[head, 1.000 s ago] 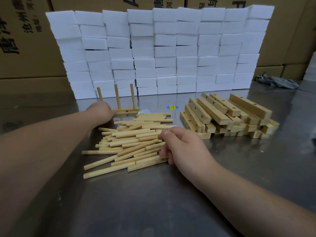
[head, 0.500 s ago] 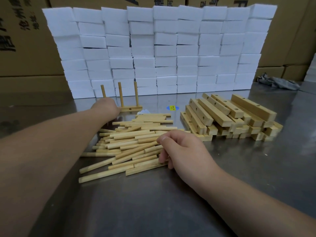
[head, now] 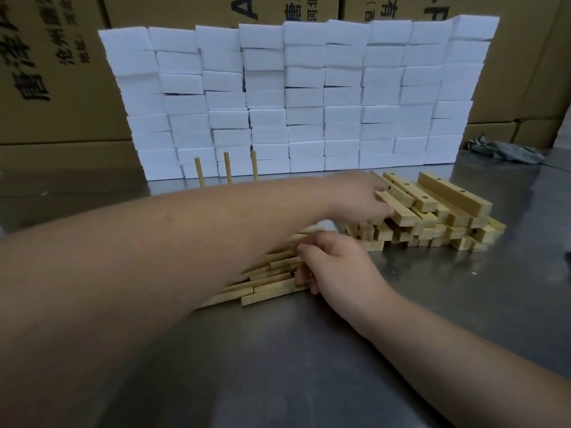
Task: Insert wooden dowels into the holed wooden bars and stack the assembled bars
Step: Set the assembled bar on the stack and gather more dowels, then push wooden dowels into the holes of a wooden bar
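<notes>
1. Left hand (head: 360,197) is stretched across to the bar pile (head: 448,197) at two o'clock, fingers curled over one holed bar (head: 401,213) on the pile's top left. Right hand (head: 335,268) sits near the centre with its fingers bent down onto the right ends of the loose dowels (head: 265,284). I cannot tell whether it pinches one or only rests on them.
2. That bar lies slantwise on its neighbours, with its near end poking out past my fingers. The loose dowels lie flat in a heap at nine o'clock from my right hand, and my left forearm covers most of them.
3. The step, as I judge it, is fetching a fresh bar while readying a dowel. To do it well I should lift the bar straight up off the heap, so the ones beneath do not slide. I should turn its holed face upward and set it down flat between the two piles. I should also single out one dowel by its end, not drag several.
4. At eleven o'clock three upright dowels (head: 227,168) stand in a row. Their base is hidden behind my forearm, so I take them for a finished bar.
5. Everything rests on a metal table (head: 278,372). A wall of white foam blocks (head: 309,97) stands at twelve o'clock, with cardboard boxes (head: 61,75) behind it. A grey rag (head: 506,151) lies at two o'clock, beyond the bars.
</notes>
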